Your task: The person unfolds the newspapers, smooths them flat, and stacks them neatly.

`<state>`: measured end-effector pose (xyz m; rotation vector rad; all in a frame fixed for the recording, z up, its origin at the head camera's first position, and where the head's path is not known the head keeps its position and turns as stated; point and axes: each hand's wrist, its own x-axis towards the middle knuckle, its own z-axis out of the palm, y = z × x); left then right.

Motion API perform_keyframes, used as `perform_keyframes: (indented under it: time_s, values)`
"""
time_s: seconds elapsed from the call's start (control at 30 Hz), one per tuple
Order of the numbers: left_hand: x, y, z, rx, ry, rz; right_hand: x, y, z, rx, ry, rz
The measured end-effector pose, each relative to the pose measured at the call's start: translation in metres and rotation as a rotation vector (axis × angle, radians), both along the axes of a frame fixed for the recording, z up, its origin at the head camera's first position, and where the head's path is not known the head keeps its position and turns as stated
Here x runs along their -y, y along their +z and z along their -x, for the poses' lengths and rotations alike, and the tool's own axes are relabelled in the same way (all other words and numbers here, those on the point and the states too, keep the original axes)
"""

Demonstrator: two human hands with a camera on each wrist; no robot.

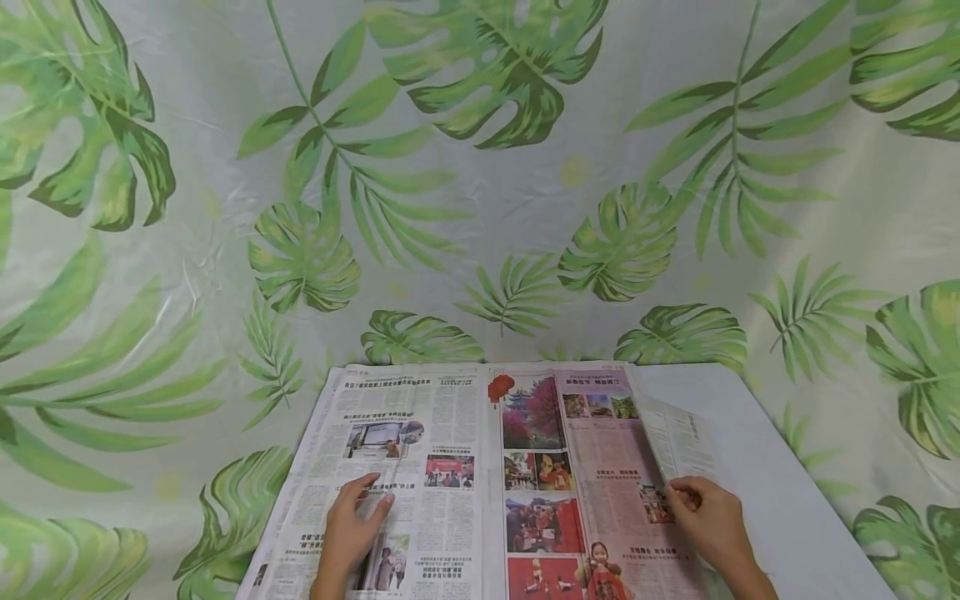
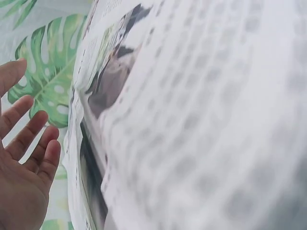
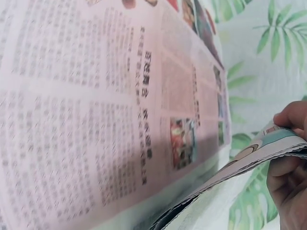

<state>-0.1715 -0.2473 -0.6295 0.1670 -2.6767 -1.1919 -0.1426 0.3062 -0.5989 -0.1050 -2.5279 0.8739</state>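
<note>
A newspaper (image 1: 453,533) lies spread out in the head view, with plain text and photos on the left and a pink page (image 1: 607,492) with red pictures on the right. Over the left page hovers my left hand (image 1: 351,529), its fingers loosely spread with nothing held. The left wrist view also shows this hand (image 2: 24,187) apart from the paper. My right hand (image 1: 708,521) pinches the paper's right edge. In the right wrist view, thumb and fingers of that hand (image 3: 292,187) grip several layered sheets (image 3: 249,155), lifted and bent along the edge.
A white tabletop (image 1: 780,483) shows to the right of the newspaper. Behind and around it hangs or lies a pale cloth (image 1: 517,208) printed with green leaves. A lifted grey-white sheet (image 1: 686,442) stands out past the pink page's right edge.
</note>
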Motion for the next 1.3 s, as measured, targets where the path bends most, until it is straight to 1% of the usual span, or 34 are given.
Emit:
perform_keyframes:
  time_s: [0.13, 0.23, 0.4, 0.63, 0.73, 0.83, 1.03, 1.3]
  values:
    - [-0.009, 0.001, 0.003, -0.032, -0.007, 0.003, 0.008, 0.003, 0.006, -0.017, 0.020, 0.001]
    - [-0.015, 0.002, 0.005, -0.051, -0.015, -0.011, 0.014, 0.006, 0.010, -0.026, 0.046, 0.005]
    - [-0.022, 0.004, 0.010, -0.034, -0.051, -0.041, 0.027, 0.009, 0.016, -0.043, 0.083, 0.035]
    - [-0.030, 0.004, 0.012, 0.002, -0.066, -0.059, 0.050, 0.013, 0.027, -0.065, 0.132, 0.083]
    - [-0.033, 0.002, 0.013, -0.003, -0.078, -0.059, 0.061, 0.016, 0.031, -0.071, 0.153, 0.103]
    - [-0.035, 0.001, 0.013, -0.015, -0.098, -0.056, 0.072, 0.018, 0.035, -0.056, 0.159, 0.121]
    - [-0.042, 0.002, 0.013, -0.022, -0.133, -0.080, 0.092, 0.015, 0.039, 0.024, 0.173, 0.185]
    - [-0.053, 0.003, 0.020, -0.039, -0.153, -0.084, 0.115, 0.006, 0.043, 0.052, 0.188, 0.217]
